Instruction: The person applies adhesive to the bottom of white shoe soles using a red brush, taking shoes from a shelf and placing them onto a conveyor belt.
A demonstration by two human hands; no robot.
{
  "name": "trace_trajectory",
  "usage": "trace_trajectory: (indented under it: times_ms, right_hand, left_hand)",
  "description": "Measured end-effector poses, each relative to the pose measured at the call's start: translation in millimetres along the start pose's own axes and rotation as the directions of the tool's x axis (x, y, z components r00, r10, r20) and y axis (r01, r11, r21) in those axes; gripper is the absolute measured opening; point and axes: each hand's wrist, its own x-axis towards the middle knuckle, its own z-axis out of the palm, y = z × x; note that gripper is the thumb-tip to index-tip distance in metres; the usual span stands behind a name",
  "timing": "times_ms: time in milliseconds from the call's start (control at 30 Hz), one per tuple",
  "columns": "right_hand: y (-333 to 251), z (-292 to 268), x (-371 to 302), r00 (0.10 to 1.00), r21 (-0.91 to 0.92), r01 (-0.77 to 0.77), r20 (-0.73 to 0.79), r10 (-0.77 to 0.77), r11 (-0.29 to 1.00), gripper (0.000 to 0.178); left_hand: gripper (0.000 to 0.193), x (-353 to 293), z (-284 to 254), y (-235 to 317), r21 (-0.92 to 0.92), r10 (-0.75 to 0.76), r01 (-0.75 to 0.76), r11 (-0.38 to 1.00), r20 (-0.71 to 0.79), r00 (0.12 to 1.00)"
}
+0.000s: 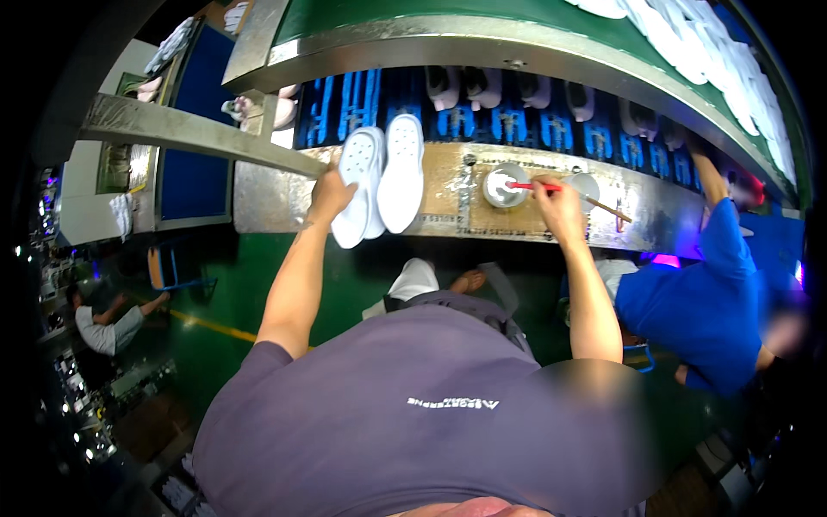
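My left hand (330,197) is closed on the outer edge of a white shoe sole (351,202), its thumb over the rim. That sole overlaps another white one beneath it, and both lean over the bench's near edge. A further white sole (401,177) lies beside them on the right. In my right hand (556,205) is a red brush (522,185), held in a pinch, its tip inside a round bowl (506,196) of white liquid. A second pale round container (584,187) stands just right of that hand. Across it runs a thin brown stick (613,212); whether it belongs to the brush I cannot tell.
Behind the metal-edged bench (274,202), blue racks (508,125) carry several pale shoes. A metal bar (202,133) juts in from the left. Above runs a green belt (388,19) with a metal frame. A person in blue (689,289) works close on the right.
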Motion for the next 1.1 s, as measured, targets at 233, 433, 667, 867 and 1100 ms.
trace_trajectory:
  times_ms: [233,433,667,867,1100]
  right_hand:
    - [7,39,28,0.988,-0.411,0.096,0.146,-0.038,0.906,0.019]
    - [-15,7,-3,0.964,-0.124,0.216,-0.128,-0.231,0.968,0.021]
    - [-15,-24,-21,0.994,0.388,0.05,-0.105,-0.01,0.92,0.021]
    - [-86,-113,-49,0.926,0.545,0.265,0.087,-0.368,0.796,0.024]
    - [-176,-127,-53,0.543,0.459,0.545,0.445,-0.712,0.702,0.02]
  left_hand:
    - [0.042,2,11,-40,-0.626,-0.093,0.154,0.765,0.13,0.987]
    - [0.074,-60,-62,39,-0.902,0.189,0.432,-0.007,0.423,0.886]
    - [0.096,-108,-51,136,-0.728,0.684,0.578,-0.368,0.209,0.699]
    - [0.087,-128,-40,173,-0.529,0.762,0.766,-0.365,0.303,0.572]
    - [0.084,-148,-62,228,-0.216,0.788,0.946,-0.241,0.526,0.321]
